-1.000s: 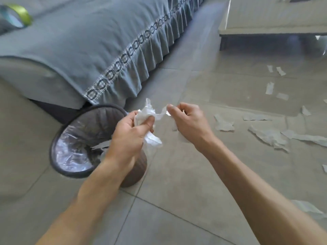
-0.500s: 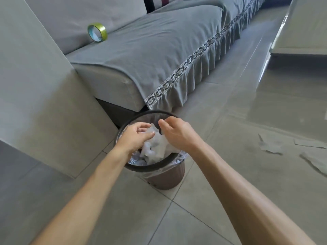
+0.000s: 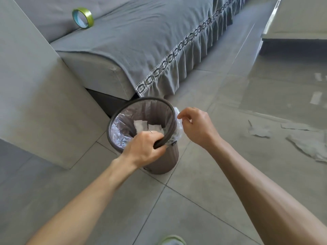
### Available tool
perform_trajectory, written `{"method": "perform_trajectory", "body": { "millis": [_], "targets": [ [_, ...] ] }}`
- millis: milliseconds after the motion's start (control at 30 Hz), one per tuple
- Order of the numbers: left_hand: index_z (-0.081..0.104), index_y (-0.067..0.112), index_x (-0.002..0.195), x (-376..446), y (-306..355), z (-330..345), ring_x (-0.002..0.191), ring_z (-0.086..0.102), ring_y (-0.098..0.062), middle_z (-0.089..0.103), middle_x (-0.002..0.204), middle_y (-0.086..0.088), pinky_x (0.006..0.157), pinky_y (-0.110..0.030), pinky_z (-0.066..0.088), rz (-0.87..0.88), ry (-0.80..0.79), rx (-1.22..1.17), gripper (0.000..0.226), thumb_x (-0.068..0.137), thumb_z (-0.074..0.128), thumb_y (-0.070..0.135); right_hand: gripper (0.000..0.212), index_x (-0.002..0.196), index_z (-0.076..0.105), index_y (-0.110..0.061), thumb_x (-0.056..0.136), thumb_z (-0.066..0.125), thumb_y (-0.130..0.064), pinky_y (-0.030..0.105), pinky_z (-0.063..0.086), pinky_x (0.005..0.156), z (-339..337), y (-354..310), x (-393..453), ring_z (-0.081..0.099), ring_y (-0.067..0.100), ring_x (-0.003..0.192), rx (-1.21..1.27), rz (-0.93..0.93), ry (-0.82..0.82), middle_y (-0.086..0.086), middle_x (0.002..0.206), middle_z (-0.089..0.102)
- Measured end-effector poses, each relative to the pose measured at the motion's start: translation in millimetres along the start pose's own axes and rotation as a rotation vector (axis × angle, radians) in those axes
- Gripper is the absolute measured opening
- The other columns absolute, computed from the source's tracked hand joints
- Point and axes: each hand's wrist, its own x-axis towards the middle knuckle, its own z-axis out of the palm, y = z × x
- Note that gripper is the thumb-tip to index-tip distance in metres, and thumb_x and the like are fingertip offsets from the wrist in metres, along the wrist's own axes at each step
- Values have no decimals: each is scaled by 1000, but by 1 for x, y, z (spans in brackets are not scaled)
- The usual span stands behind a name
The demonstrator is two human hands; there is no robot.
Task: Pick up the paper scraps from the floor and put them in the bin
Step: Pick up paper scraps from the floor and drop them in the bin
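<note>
**A:** Head view, and we're looking straight down onto the bin [image 3: 159, 161], a brown ribbed tub with a dark rim ring and a clear plastic liner [image 3: 120, 128]. It's on the grey tiled floor [image 3: 203, 209], just beside the front corner of the sofa [image 3: 141, 41].

**B:** And we can see white paper scraps in the bin [image 3: 146, 126], a few flat crumpled pieces lying low against the liner.

**A:** Our left hand [image 3: 145, 149] is curled round the near side of the rim, fingers over the inside, thumb on the outside. That's a closed grip on the ring itself.

**B:** The right hand [image 3: 196, 126] sits at the rim's right edge, where the liner bunches out over the side. Fingers are bent and drawn together near that bunch of plastic; we can't tell whether they're pinching it or only touching it.

**A:** No paper in either hand that we can make out.

**B:** Over on the right, more scraps on the floor [image 3: 260, 129], pale torn sheets lying flat, well apart from the bin. Smaller bits lie further back.

**A:** Around us, the sofa wears a grey cover with a patterned trim and a pleated skirt [image 3: 169, 82] hanging just behind the bin. A green roll of tape [image 3: 82, 18] stands on edge on the seat.

**B:** A pale grey panel [image 3: 35, 103] rises at the left, close to the bin, and a low white table [image 3: 297, 30] sits at top right.
</note>
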Motion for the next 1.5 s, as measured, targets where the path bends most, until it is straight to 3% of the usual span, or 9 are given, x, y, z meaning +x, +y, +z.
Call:
{"method": "perform_trajectory", "body": {
  "millis": [167, 433, 600, 700, 800, 900, 1167, 1267, 1500],
  "targets": [
    [57, 19, 69, 22, 35, 24, 64, 54, -15, 55, 66, 9, 57, -35, 46, 64, 19, -14, 33, 86, 60, 47, 28, 92, 70, -15, 84, 46, -5, 25, 48, 70, -30, 31, -18, 63, 19, 79, 5, 128, 41, 5, 89, 71],
    [40, 15, 57, 105, 97, 57, 61, 53, -25, 47, 52, 5, 58, -34, 42, 0, 37, 24, 42, 79, 60, 45, 28, 89, 69, -16, 82, 45, -4, 30, 54, 68, -87, 89, -56, 67, 23, 75, 23, 271, 140, 7, 84, 72],
    [44, 19, 62, 157, 131, 71, 71, 59, -31, 60, 69, -1, 65, -39, 51, -46, -2, 61, 35, 82, 57, 46, 26, 82, 68, -19, 80, 48, -3, 37, 56, 73, -116, 122, -74, 68, 28, 77, 89, 384, 230, 10, 81, 72],
    [55, 17, 78, 176, 154, 80, 84, 61, -32, 64, 87, -6, 69, -38, 50, -41, 20, 188, 26, 85, 57, 42, 24, 85, 70, -18, 80, 50, -6, 35, 56, 75, -132, 132, -77, 69, 25, 80, 115, 409, 277, 8, 84, 73],
    [60, 11, 106, 187, 181, 81, 100, 58, -33, 61, 106, -11, 81, -40, 48, 14, 165, 265, 32, 83, 58, 33, 20, 85, 69, -21, 81, 53, -10, 31, 54, 71, -157, 131, -77, 69, 21, 79, 131, 409, 292, 4, 82, 72],
    [63, 12, 113, 195, 216, 81, 103, 58, -31, 64, 111, -11, 86, -40, 46, 146, 244, 230, 36, 80, 60, 26, 17, 89, 70, -21, 83, 55, -14, 21, 47, 60, -199, 123, -80, 65, 14, 75, 101, 397, 273, -2, 79, 69],
    [67, 23, 96, 230, 233, 158, 90, 64, -24, 70, 98, -3, 78, -36, 55, -67, -229, 36, 27, 76, 54, 36, 14, 89, 68, -18, 86, 55, -16, 28, 52, 67, -246, 162, -84, 64, 17, 80, -78, 454, 199, 0, 86, 69],
    [62, 22, 109, 246, 223, 199, 100, 60, -24, 64, 113, -4, 84, -34, 52, -126, -354, -26, 35, 78, 57, 36, 14, 89, 69, -15, 84, 56, -14, 20, 45, 61, -241, 198, -89, 62, 16, 81, -88, 524, 259, 1, 89, 69],
    [33, 29, 143, 273, 209, 293, 128, 39, -33, 26, 147, -12, 98, -39, 43, -292, -531, -66, 75, 77, 62, 51, 16, 94, 68, -15, 83, 56, -17, 23, 43, 71, -222, 255, -95, 61, 14, 86, -104, 710, 332, -3, 92, 67]
  ]
}}
